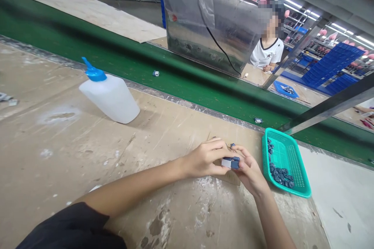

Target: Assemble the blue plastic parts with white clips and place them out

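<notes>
A small dark-blue and white plastic piece [230,163] is held between both hands above the work surface. My left hand [208,157] is closed on its white end, thumb below and fingers above. From the other side, my right hand [250,169] pinches the dark-blue end. Just behind the fingers, near my right fingertips, another small blue piece [232,145] shows; whether it is touched I cannot tell. To the right of my right hand stands a green plastic basket [302,177] with several dark-blue pieces [282,175] in it.
A white squeeze bottle [117,99] with a blue nozzle stands on the stained table [146,144]. Beyond it runs a green conveyor belt [187,85] carrying small pieces [156,73]. A slanting metal post [327,109] rises behind the basket. Across the belt sits another person [267,52].
</notes>
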`<control>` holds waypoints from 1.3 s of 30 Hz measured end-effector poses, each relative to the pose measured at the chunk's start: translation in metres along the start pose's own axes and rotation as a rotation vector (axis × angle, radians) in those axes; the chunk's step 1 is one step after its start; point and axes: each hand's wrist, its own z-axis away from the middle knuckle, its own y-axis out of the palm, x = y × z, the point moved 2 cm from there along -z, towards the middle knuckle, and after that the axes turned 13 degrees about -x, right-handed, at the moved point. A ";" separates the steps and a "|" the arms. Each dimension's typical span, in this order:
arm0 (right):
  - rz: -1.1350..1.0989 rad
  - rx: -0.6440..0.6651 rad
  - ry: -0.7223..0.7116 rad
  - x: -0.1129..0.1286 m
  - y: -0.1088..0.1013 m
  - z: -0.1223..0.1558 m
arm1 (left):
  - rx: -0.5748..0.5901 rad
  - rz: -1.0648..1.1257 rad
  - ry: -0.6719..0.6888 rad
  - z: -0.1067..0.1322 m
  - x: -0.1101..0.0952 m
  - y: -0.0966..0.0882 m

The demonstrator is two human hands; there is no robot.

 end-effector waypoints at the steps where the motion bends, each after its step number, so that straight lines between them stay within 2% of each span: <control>1: -0.023 0.044 0.067 -0.001 0.002 0.001 | -0.013 0.004 0.011 -0.001 -0.002 0.000; 4: -0.097 0.026 0.129 -0.007 0.010 0.007 | -0.018 0.036 0.013 0.000 -0.006 0.000; 8: -0.117 -0.122 0.039 -0.015 0.016 0.019 | 0.001 0.097 -0.011 0.002 -0.011 0.000; 13: 0.000 -0.080 -0.040 -0.014 0.016 0.025 | 0.038 0.058 0.015 0.001 -0.021 -0.001; 16: 0.180 -0.081 -0.122 -0.006 0.005 0.019 | 0.113 0.016 -0.039 -0.005 -0.013 0.002; 17: 0.287 -0.129 -0.192 -0.001 -0.004 0.015 | 0.161 -0.004 -0.065 -0.007 -0.003 0.003; 19: 0.562 -0.324 -0.398 0.013 -0.032 0.009 | 0.266 -0.067 -0.110 -0.014 0.027 0.006; 21: 0.839 -0.552 -0.579 0.025 -0.070 0.003 | 0.334 -0.185 -0.171 -0.023 0.071 0.007; 22: 0.947 -0.592 -0.587 0.028 -0.090 -0.002 | 0.338 -0.269 -0.217 -0.029 0.095 0.007; 25: 1.193 -0.547 -0.567 0.022 -0.145 -0.020 | 0.308 -0.542 -0.426 -0.046 0.162 0.005; 27: 1.308 -0.483 -0.594 0.012 -0.168 -0.033 | 0.279 -0.632 -0.487 -0.054 0.190 0.004; 30: 1.377 -0.490 -0.587 0.000 -0.184 -0.044 | 0.249 -0.700 -0.536 -0.055 0.210 0.005; 33: 1.413 -0.530 -0.581 0.000 -0.184 -0.042 | 0.157 -0.791 -0.620 -0.051 0.222 -0.006; 39: 1.349 -0.612 -0.510 0.006 -0.173 -0.039 | -0.065 -1.000 -0.866 -0.037 0.245 -0.070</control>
